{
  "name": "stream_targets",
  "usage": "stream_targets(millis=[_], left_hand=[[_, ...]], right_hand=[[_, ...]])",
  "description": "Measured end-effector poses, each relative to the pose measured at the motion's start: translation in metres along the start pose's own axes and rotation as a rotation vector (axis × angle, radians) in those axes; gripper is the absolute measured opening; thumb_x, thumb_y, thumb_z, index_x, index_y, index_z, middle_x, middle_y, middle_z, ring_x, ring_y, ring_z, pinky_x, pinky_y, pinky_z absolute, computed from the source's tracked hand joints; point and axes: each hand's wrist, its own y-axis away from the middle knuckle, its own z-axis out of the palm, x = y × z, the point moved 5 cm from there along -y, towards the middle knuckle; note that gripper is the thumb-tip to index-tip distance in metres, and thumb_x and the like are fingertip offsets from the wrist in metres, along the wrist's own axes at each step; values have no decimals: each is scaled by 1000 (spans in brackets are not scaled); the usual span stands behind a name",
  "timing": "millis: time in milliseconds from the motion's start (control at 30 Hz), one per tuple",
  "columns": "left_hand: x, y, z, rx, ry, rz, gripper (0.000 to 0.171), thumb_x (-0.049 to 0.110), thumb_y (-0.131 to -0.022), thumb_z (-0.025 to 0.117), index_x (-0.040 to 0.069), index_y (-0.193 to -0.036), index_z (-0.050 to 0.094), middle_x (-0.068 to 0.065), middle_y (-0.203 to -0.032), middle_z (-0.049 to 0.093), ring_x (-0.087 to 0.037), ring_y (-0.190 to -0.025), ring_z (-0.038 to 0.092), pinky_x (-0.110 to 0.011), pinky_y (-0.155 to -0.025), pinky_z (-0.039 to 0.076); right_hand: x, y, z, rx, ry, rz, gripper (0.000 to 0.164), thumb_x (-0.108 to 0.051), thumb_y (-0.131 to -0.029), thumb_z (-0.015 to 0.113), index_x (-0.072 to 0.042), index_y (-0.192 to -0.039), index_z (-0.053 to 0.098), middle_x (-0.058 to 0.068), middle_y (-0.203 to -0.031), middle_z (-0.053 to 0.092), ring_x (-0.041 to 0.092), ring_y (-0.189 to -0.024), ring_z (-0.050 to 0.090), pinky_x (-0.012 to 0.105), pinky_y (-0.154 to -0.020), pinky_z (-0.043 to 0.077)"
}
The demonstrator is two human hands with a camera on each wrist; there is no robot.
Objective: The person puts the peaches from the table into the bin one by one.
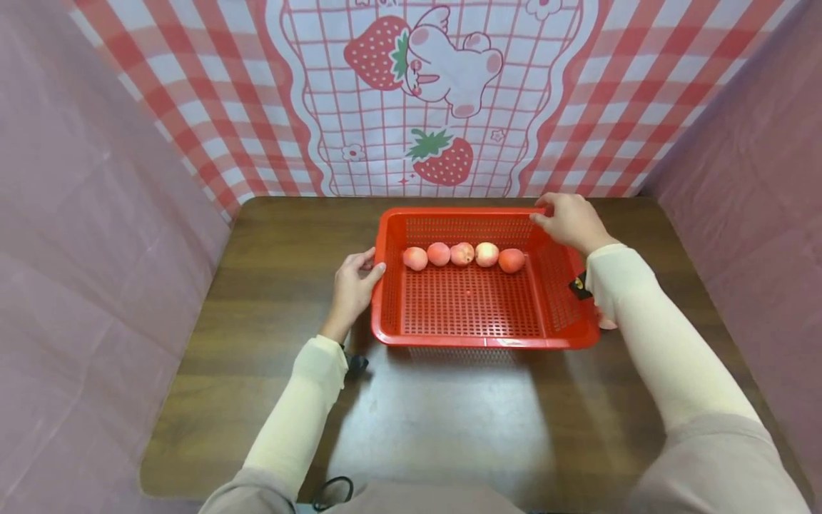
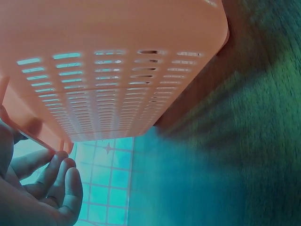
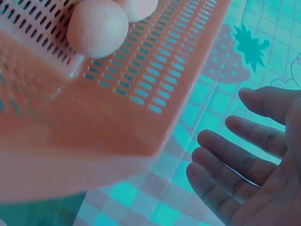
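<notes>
The person's left hand (image 1: 352,289) holds the left rim of the red plastic basket (image 1: 443,341), at the centre of the head view; its thumb lies over the rim and the gap to the fingers is narrow; the left wrist view shows, at lower left, curled fingers with their tips against the underside of that rim, which the head view hides. The right hand (image 1: 571,223) is by the basket's upper right corner in the head view, where it cannot be told whether it touches; the right wrist view settles this, for at its right side the fingers are loosely extended and slightly spread, the thumb apart from them, holding nothing and just beside the basket.

Five peaches (image 1: 462,254) form a row inside the basket, along its upper side in the head view; the right wrist view catches only two at its upper left, one of them cut by the frame edge; the left wrist view gives instead the slotted outer wall, filling its upper left. A pinkish thing (image 1: 606,321), mostly hidden, shows beyond the basket's lower right corner in the head view; what it is cannot be told. The wooden table (image 1: 257,335) spreads across the middle and bottom of the head view; the strawberry-printed cloth (image 1: 443,160) rises at the top and also shows behind the right hand in its wrist view.
</notes>
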Motion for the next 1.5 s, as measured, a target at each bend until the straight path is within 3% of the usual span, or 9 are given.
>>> stream_targets(millis=[533,767,1133,1500], left_hand=[[1,2,0,14,11,9,43,13,-90,68,-3,-129,60,-22,-115,63,-34,-102,63,-44,-89,56],[0,1,1,16,12,10,43,12,-90,68,-3,-129,60,-22,-115,64,-35,-102,63,-46,-90,55],[0,1,1,20,20,8,43,13,-90,68,-3,-129,60,-23,-111,66,-35,-100,63,-45,-90,55],[-2,1,2,30,30,31,42,13,-89,68,-4,-128,61,-24,-109,68,-36,-99,64,-44,-89,55]], right_hand=[[32,7,-25,40,25,26,41,-30,-98,54,2,-123,59,31,-114,62,45,-98,60,59,-80,47],[51,11,-38,63,25,51,43,-29,-97,55,6,-121,58,34,-115,61,49,-101,57,63,-87,44],[83,17,-37,28,31,89,48,-37,-98,51,5,-120,58,33,-112,62,47,-98,58,61,-82,45],[113,25,-42,32,33,156,52,-40,-98,50,7,-120,57,36,-116,59,52,-102,53,64,-86,42]])
